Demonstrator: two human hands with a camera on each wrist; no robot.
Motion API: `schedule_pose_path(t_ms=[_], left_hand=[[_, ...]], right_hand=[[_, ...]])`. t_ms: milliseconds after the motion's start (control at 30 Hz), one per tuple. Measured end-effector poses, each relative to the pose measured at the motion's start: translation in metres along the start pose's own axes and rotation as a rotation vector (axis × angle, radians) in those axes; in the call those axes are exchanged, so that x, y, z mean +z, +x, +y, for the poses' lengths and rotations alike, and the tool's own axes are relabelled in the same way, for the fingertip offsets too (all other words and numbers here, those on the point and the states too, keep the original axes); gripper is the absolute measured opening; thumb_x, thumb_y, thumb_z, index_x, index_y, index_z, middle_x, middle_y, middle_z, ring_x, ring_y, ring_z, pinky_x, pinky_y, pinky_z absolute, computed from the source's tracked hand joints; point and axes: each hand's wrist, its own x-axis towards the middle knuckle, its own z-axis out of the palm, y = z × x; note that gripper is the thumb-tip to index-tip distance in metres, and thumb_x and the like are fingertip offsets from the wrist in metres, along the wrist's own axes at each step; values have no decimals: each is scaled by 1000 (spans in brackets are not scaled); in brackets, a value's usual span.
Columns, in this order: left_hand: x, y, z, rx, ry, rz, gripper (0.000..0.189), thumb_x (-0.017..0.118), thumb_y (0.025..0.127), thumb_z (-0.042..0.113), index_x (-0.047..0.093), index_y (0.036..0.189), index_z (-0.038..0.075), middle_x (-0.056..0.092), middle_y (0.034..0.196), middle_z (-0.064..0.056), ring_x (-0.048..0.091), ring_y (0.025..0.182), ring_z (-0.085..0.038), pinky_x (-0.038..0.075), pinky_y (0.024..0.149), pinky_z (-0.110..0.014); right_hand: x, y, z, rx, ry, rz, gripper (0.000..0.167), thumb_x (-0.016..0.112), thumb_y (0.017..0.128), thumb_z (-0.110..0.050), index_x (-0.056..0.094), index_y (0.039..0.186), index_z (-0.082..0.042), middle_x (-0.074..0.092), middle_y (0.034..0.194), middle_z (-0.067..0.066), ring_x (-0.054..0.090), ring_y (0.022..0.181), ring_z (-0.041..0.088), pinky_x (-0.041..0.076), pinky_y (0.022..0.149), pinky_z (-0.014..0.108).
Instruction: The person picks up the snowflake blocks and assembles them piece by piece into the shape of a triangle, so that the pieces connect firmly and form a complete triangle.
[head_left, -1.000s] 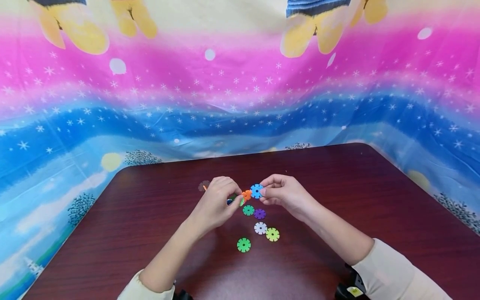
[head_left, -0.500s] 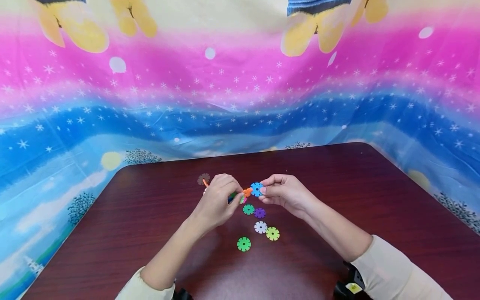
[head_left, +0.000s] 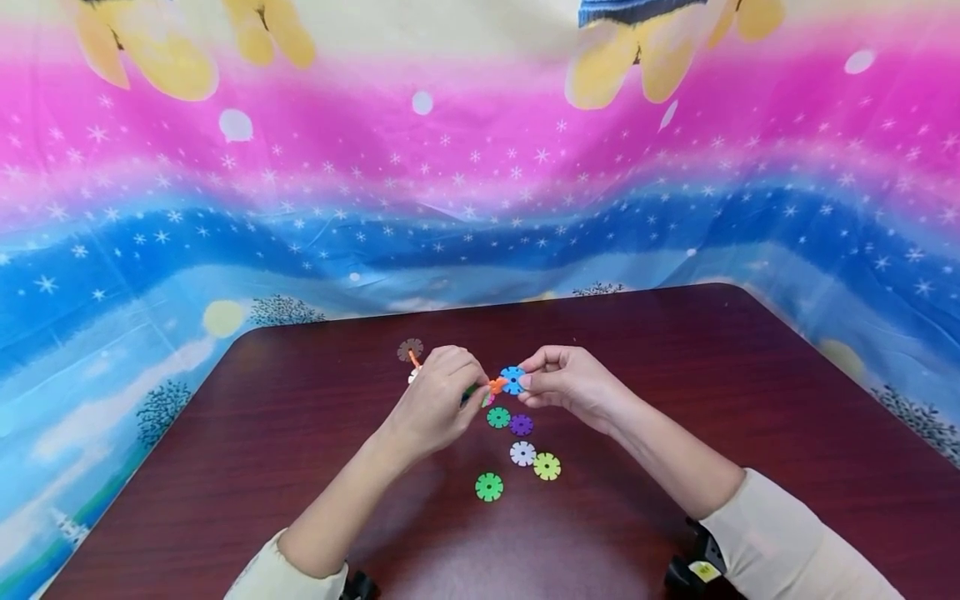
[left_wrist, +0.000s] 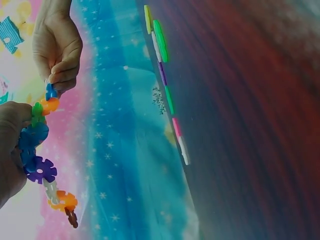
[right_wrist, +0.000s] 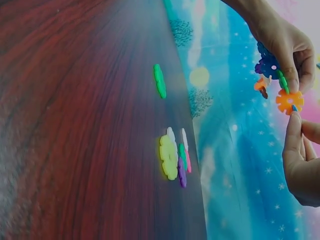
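My left hand [head_left: 438, 398] holds a chain of notched plastic snowflake discs above the table, pinching it near a green disc [left_wrist: 37, 114]. An orange disc [right_wrist: 290, 101] sticks out at the chain's right end. My right hand [head_left: 573, 390] pinches a blue disc [head_left: 513, 380] between thumb and fingers, its edge against the orange disc; how deep the notches engage is hard to tell. Beyond my left hand the chain runs through blue discs, a purple disc [left_wrist: 41, 170], a white one and another orange one to a brown disc [head_left: 410, 350]. My left hand hides its middle in the head view.
Loose discs lie on the dark red-brown table [head_left: 300, 467]: green [head_left: 498, 417], purple [head_left: 522, 425], white [head_left: 522, 453], yellow-green [head_left: 547, 467] and bright green [head_left: 489, 487]. The left wrist view also shows a pink disc [left_wrist: 176, 126]. A patterned cloth [head_left: 465, 167] hangs behind.
The held orange disc has turned more edge-on beside the blue one. The brown end of the chain has risen slightly. Both hands stay almost in place, and the loose discs lie as before.
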Motion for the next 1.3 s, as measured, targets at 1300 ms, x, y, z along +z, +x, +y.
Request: schedule_pose_path(t_ms=[1300], left_hand=[[-5,-8,-4,-101,4,-24,18,79,68,6,64,76,6,59,76,-1,53,79,-17,42,87,-37]], right_hand=[[-23,-15,40,-101,-1088,-316,23,78,68,-6,61,84,-9,55,72,-4,49,65,8,44,57,24]])
